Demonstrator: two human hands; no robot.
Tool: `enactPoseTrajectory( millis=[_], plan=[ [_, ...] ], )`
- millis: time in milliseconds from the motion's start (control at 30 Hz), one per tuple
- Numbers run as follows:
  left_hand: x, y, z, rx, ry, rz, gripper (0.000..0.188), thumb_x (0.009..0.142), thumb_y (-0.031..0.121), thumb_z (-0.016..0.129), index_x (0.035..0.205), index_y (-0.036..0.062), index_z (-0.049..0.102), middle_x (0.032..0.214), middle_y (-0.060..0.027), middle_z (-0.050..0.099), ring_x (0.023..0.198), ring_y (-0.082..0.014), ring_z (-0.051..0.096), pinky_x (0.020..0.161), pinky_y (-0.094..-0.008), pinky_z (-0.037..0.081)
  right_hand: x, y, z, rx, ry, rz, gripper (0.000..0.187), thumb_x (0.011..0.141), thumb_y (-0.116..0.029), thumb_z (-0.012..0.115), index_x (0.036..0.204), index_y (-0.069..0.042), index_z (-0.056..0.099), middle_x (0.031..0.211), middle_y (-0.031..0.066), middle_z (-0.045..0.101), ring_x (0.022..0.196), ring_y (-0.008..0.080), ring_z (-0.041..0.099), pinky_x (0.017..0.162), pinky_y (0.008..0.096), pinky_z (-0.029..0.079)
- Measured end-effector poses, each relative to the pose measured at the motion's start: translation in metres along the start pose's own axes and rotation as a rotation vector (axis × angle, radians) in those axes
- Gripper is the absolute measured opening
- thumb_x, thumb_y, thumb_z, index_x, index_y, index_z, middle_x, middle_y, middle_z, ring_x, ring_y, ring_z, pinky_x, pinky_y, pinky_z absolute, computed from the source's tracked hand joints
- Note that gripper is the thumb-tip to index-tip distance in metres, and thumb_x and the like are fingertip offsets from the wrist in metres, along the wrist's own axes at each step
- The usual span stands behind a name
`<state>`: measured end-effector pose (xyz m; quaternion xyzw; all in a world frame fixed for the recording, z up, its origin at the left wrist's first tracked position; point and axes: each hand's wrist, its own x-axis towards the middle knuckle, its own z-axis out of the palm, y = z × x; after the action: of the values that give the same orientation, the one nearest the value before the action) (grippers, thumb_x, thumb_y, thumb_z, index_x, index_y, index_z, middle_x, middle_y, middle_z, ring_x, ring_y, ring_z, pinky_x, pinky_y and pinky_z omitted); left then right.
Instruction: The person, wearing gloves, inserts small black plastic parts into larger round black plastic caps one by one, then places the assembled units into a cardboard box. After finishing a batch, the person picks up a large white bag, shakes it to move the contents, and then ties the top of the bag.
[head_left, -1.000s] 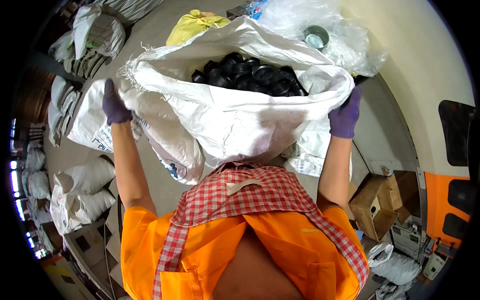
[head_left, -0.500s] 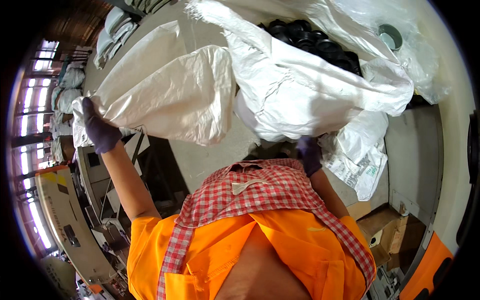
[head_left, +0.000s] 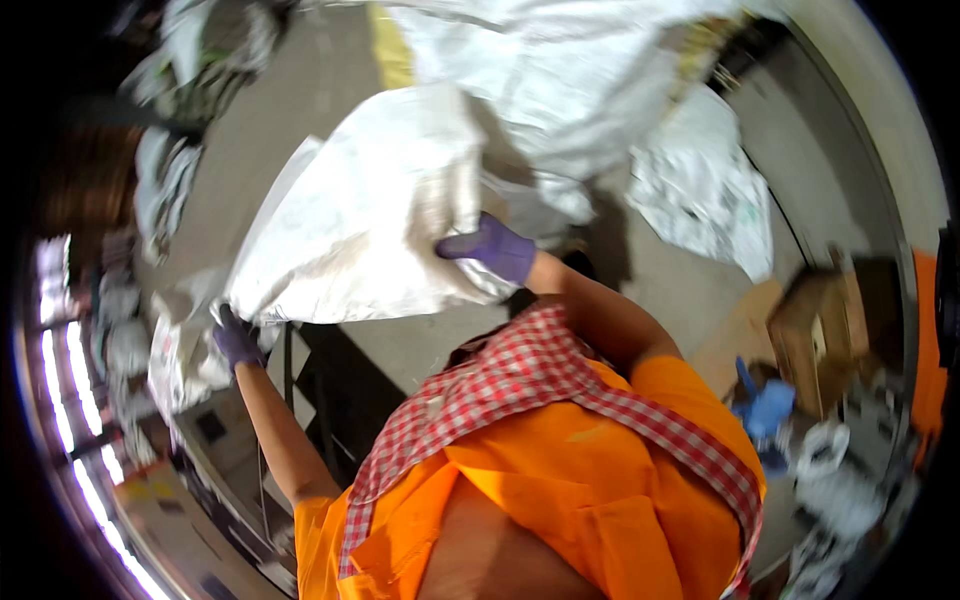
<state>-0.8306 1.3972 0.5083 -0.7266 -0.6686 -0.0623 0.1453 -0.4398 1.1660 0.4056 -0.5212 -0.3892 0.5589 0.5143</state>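
A large white woven sack spreads in front of me between my two purple-gloved hands. My left hand is closed on its lower left corner. At the opposite side, my right hand grips the sack's edge, the thumb on the near face and the other fingers partly hidden. The sack hangs above the floor, creased, with a darker fold near my right hand. Beyond it stands a big white bulk bag with yellow strips, its top cut off by the upper edge of the view.
Crumpled white plastic sheeting lies on the floor at right. Nearer are an open cardboard box, a blue glove-like item and clear plastic bags. Folded sacks lie far left; a metal frame stands near left.
My right hand has come up and leftward from low beside the bulk bag and now holds the sack's right edge. My left hand is lower, and the view has turned.
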Motion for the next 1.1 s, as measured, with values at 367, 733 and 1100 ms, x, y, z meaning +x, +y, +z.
enactPoseTrajectory(
  millis=[367, 733, 1100],
  plan=[
    [-0.184, 0.234, -0.062, -1.572, -1.097, 0.027, 0.072, 0.080, 0.010, 0.056, 0.137, 0.0016, 0.013, 0.115, -0.0147, 0.048, 0.095, -0.0203, 0.052, 0.073, -0.0294, 0.047, -0.114, -0.036, 0.082, -1.077, 0.012, -0.143, 0.045, 0.073, -0.029, 0.059, 0.110, -0.005, 0.052, 0.083, 0.0155, 0.061, 0.072, 0.0346, 0.059, 0.066, 0.0418, 0.046],
    [-0.306, 0.292, -0.051, -1.759, -1.790, 0.641, 0.021, 0.074, 0.001, 0.047, 0.094, 0.0000, 0.052, 0.080, -0.0067, 0.057, 0.068, -0.0182, 0.057, 0.059, -0.0266, 0.048, -0.293, 0.049, 0.037, 0.548, 1.076, -0.170, 0.033, 0.078, -0.017, 0.063, 0.106, -0.005, 0.051, 0.083, 0.0057, 0.058, 0.071, 0.0130, 0.057, 0.067, 0.0240, 0.048],
    [-0.503, 0.381, -0.116, -1.218, -1.764, 1.958, 0.064, 0.072, 0.025, 0.068, 0.123, -0.0031, 0.042, 0.112, -0.0120, 0.053, 0.103, -0.0182, 0.050, 0.091, -0.0276, 0.039, -0.515, 0.104, -0.041, -1.111, 1.140, -0.141, 0.071, 0.071, -0.013, 0.056, 0.134, 0.001, 0.026, 0.138, 0.0208, 0.026, 0.128, 0.0344, 0.026, 0.104, 0.0402, 0.023]
  ],
)
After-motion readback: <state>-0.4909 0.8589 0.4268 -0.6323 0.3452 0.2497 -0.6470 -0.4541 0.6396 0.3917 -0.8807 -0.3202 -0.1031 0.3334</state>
